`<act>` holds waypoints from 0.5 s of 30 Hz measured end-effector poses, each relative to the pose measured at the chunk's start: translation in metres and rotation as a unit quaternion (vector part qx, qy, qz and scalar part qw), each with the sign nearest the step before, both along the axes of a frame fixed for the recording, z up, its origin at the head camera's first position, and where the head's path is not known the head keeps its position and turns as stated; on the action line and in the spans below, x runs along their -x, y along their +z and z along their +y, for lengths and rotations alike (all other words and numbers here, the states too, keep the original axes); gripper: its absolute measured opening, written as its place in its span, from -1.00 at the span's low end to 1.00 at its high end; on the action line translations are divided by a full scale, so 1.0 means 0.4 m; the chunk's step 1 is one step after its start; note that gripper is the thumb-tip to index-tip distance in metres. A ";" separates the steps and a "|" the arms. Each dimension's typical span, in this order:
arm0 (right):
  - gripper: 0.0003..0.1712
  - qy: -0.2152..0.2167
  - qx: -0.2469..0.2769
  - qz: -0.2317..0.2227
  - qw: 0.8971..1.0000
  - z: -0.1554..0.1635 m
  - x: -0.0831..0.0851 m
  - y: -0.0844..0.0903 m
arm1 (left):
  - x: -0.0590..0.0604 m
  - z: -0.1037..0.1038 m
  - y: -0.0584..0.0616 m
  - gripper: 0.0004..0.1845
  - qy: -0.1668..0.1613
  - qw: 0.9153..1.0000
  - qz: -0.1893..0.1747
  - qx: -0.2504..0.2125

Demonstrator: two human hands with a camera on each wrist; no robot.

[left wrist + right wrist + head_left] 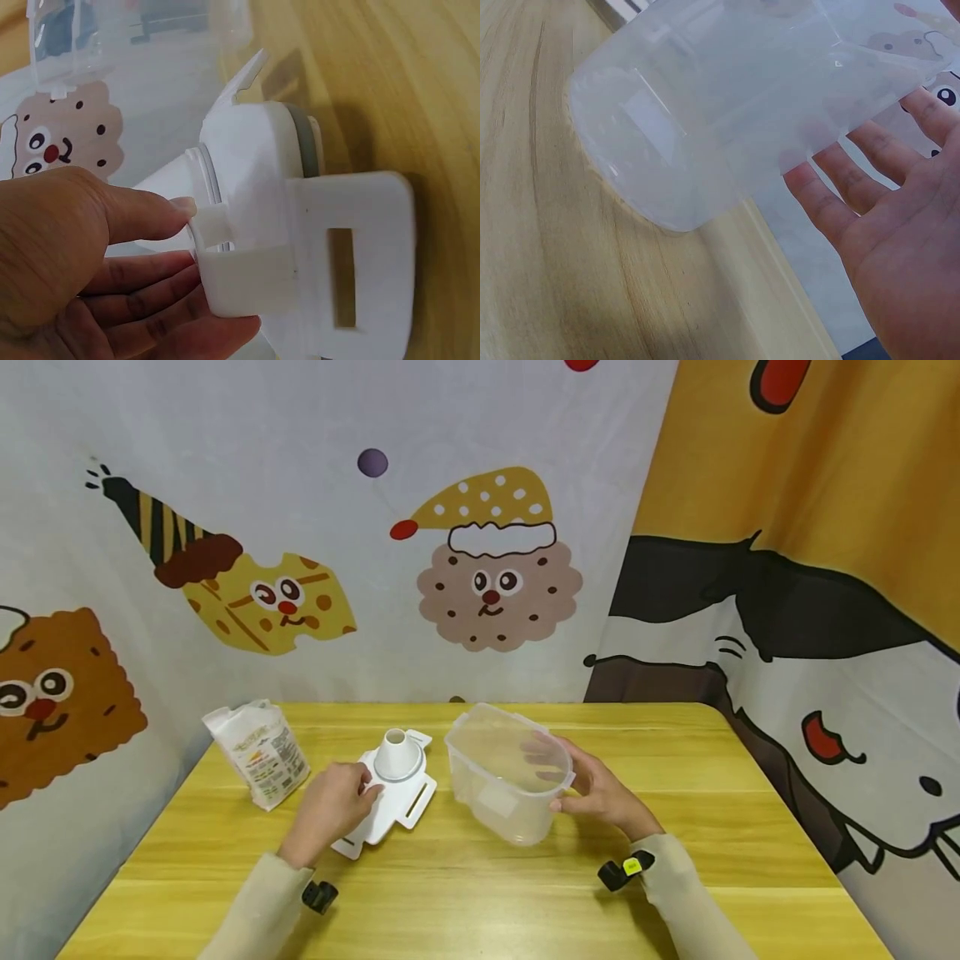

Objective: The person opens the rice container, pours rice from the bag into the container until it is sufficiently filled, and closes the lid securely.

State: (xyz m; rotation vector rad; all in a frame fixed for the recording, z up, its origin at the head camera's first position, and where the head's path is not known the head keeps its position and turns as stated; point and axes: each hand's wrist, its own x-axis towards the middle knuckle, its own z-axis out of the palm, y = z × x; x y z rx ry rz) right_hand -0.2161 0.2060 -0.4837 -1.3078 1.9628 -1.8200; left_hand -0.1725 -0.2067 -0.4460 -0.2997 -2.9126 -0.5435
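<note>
At the far left of the desk (450,910), a white printed packet (264,753), upright with a slight lean; best left in place, well apart from the work.

Next, the left hand (336,806), pinching the edge of a white lid (393,795), thumb on one face and fingers behind, as seen from the left wrist. Cone-shaped spout (397,753) uppermost, lying between packet and container; no telling from these views whether flat on the desk or slightly raised at the pinched edge. For a sound hold, probably better to take the rigid body than only a side flap (417,802), likely to swing under load. Keep the grey seal (304,139) free of fingers and off the wood.

To the right of the lid and apart from it, the clear container (510,777), open top upward, base apparently on the desk. At its right end, the right hand (596,789): fingers spread and nearly straight, tips against the wall, thumb by the rim (528,794). Enough to steady, perhaps too light for lifting; press gently from both sides to avoid flexing the thin plastic. Release neither piece before settling it firmly.
</note>
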 end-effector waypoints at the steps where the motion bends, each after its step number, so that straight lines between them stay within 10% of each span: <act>1: 0.10 0.002 0.002 0.000 1.000 0.000 0.000 0.000 | -0.001 0.000 -0.002 -0.81 0.000 1.000 -0.004 0.000; 15: 0.09 -0.002 -0.002 -0.006 1.000 -0.002 -0.004 0.000 | 0.003 0.001 -0.030 -0.80 0.014 1.000 -0.018 0.008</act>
